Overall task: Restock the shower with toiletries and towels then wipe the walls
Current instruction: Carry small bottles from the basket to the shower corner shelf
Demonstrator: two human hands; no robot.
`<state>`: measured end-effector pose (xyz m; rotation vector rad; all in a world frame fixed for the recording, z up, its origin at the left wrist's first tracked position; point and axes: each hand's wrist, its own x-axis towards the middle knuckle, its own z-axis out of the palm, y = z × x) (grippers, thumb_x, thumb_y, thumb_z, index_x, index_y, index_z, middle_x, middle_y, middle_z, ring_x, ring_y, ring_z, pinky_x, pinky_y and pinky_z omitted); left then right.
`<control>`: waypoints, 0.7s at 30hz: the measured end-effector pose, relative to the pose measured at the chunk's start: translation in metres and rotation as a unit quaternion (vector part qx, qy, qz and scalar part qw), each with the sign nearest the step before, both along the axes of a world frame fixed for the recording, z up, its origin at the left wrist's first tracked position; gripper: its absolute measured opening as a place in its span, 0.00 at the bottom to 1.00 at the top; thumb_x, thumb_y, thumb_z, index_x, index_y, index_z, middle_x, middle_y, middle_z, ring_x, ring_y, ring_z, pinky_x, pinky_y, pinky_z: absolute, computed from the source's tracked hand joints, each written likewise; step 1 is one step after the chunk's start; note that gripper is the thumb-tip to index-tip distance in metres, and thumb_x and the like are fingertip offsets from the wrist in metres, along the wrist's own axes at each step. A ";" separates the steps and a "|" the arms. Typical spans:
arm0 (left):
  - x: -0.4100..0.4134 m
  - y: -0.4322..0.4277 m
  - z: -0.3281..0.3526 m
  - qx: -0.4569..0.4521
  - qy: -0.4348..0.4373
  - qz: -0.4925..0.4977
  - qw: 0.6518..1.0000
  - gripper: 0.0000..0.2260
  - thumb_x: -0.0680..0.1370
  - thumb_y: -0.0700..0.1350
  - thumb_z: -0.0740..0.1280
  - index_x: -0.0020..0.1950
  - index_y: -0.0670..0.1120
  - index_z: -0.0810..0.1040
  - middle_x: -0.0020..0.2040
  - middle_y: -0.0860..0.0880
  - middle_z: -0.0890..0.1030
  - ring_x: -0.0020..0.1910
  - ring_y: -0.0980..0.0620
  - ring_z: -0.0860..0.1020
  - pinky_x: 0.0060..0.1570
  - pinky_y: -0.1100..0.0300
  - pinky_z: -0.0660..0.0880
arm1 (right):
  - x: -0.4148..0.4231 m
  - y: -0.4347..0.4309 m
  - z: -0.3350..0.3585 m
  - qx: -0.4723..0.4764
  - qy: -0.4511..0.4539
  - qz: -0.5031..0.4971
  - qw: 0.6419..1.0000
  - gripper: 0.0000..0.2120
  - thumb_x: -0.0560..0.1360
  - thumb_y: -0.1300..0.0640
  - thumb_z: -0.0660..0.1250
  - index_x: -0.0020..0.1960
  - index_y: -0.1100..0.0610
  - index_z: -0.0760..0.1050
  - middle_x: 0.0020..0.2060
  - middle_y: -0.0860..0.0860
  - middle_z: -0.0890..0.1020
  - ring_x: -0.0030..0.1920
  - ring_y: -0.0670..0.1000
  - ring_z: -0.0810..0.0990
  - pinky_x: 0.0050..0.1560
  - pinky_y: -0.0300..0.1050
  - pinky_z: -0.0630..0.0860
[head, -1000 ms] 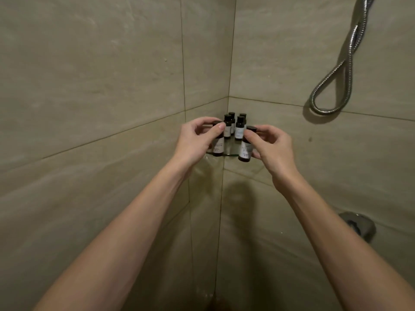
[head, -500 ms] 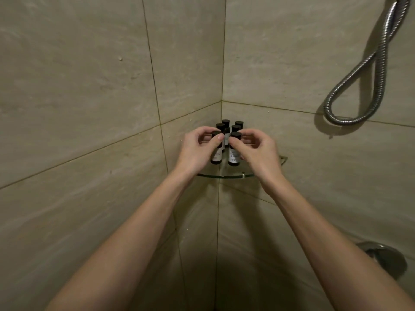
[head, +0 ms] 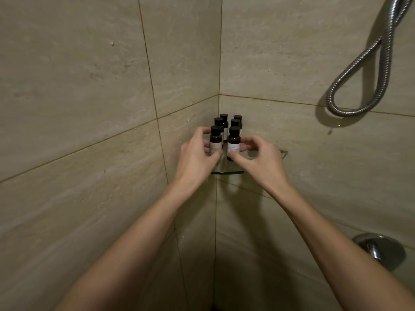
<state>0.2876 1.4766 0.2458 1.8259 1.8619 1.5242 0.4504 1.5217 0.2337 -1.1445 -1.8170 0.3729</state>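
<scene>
Fingers [head: 239, 158] at the glass shelf [head: 227, 172] — left hand [head: 196, 159] pinches the front-left bottle [head: 216, 140], right hand [head: 261, 161] the front-right bottle [head: 233, 142].

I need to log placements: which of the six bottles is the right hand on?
The front bottle of the right row, nearest the glass shelf's edge; the right hand pinches its base. The left hand holds its neighbour.

Forearms extended, converging; left hand [head: 197, 156] pinches left front bottle [head: 216, 140], right hand [head: 263, 161] pinches right front bottle [head: 233, 140].
</scene>
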 end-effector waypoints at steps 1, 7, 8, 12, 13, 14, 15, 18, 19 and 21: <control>0.000 0.000 0.001 0.000 0.000 0.010 1.000 0.25 0.75 0.45 0.75 0.70 0.49 0.72 0.48 0.54 0.83 0.46 0.58 0.81 0.50 0.59 0.81 | -0.001 0.000 -0.002 0.005 -0.025 -0.013 1.000 0.20 0.69 0.40 0.72 0.58 0.46 0.80 0.42 0.39 0.83 0.52 0.46 0.81 0.57 0.56 0.77; 0.002 0.011 -0.003 0.016 0.049 0.042 0.998 0.25 0.76 0.43 0.74 0.70 0.49 0.69 0.51 0.51 0.85 0.50 0.51 0.84 0.53 0.49 0.82 | -0.008 0.003 0.000 0.012 -0.057 -0.069 0.996 0.16 0.72 0.42 0.73 0.56 0.47 0.82 0.43 0.41 0.84 0.51 0.45 0.81 0.61 0.54 0.72; 0.002 0.013 -0.004 0.016 0.048 0.046 0.998 0.25 0.76 0.43 0.74 0.70 0.49 0.69 0.51 0.50 0.85 0.51 0.50 0.84 0.53 0.48 0.82 | -0.010 0.004 0.001 0.009 -0.061 -0.079 0.995 0.16 0.72 0.42 0.73 0.56 0.47 0.82 0.43 0.41 0.84 0.52 0.46 0.81 0.59 0.52 0.70; 0.002 0.018 -0.004 0.008 0.028 0.060 0.998 0.26 0.76 0.43 0.75 0.71 0.48 0.70 0.53 0.50 0.84 0.52 0.51 0.83 0.54 0.49 0.82 | -0.017 0.006 0.003 -0.007 -0.075 -0.113 0.991 0.15 0.72 0.41 0.72 0.55 0.45 0.82 0.44 0.40 0.84 0.54 0.48 0.80 0.53 0.50 0.62; 0.002 0.018 -0.004 0.009 0.025 0.062 0.998 0.26 0.76 0.43 0.75 0.70 0.48 0.70 0.53 0.50 0.84 0.51 0.52 0.83 0.53 0.49 0.82 | -0.018 0.006 0.003 -0.009 -0.075 -0.120 0.990 0.15 0.72 0.40 0.72 0.56 0.45 0.82 0.44 0.40 0.84 0.55 0.49 0.80 0.52 0.50 0.61; 0.002 0.019 -0.004 0.010 0.023 0.065 0.998 0.25 0.76 0.43 0.75 0.70 0.48 0.70 0.52 0.50 0.84 0.51 0.52 0.83 0.53 0.50 0.82 | -0.019 0.006 0.003 -0.008 -0.075 -0.125 0.989 0.16 0.72 0.40 0.72 0.56 0.45 0.82 0.44 0.40 0.84 0.55 0.49 0.80 0.52 0.50 0.61; 0.002 0.019 -0.005 0.011 0.022 0.067 0.997 0.25 0.76 0.44 0.75 0.70 0.48 0.70 0.52 0.50 0.84 0.51 0.52 0.83 0.53 0.50 0.82 | -0.019 0.006 0.002 -0.007 -0.074 -0.130 0.989 0.16 0.72 0.40 0.72 0.56 0.45 0.82 0.45 0.40 0.84 0.55 0.50 0.80 0.52 0.50 0.61; 0.002 0.021 -0.005 0.014 0.023 0.077 0.997 0.25 0.75 0.44 0.75 0.69 0.48 0.70 0.52 0.50 0.84 0.51 0.52 0.83 0.52 0.50 0.83 | -0.021 0.006 0.002 -0.001 -0.078 -0.141 0.987 0.16 0.72 0.39 0.72 0.55 0.46 0.83 0.46 0.41 0.85 0.56 0.51 0.80 0.52 0.50 0.60; 0.002 0.023 -0.006 0.015 0.023 0.080 0.996 0.25 0.75 0.44 0.75 0.69 0.48 0.70 0.51 0.50 0.84 0.51 0.51 0.83 0.52 0.49 0.83 | -0.022 0.005 0.002 -0.001 -0.081 -0.145 0.986 0.16 0.72 0.39 0.72 0.55 0.46 0.83 0.47 0.42 0.85 0.57 0.51 0.80 0.52 0.50 0.60; 0.002 0.025 -0.007 0.014 0.026 0.086 0.996 0.25 0.75 0.43 0.75 0.69 0.49 0.70 0.52 0.49 0.84 0.51 0.50 0.84 0.51 0.48 0.83 | -0.023 0.005 0.003 0.002 -0.088 -0.154 0.984 0.17 0.72 0.38 0.71 0.56 0.46 0.83 0.49 0.42 0.86 0.58 0.52 0.79 0.53 0.51 0.61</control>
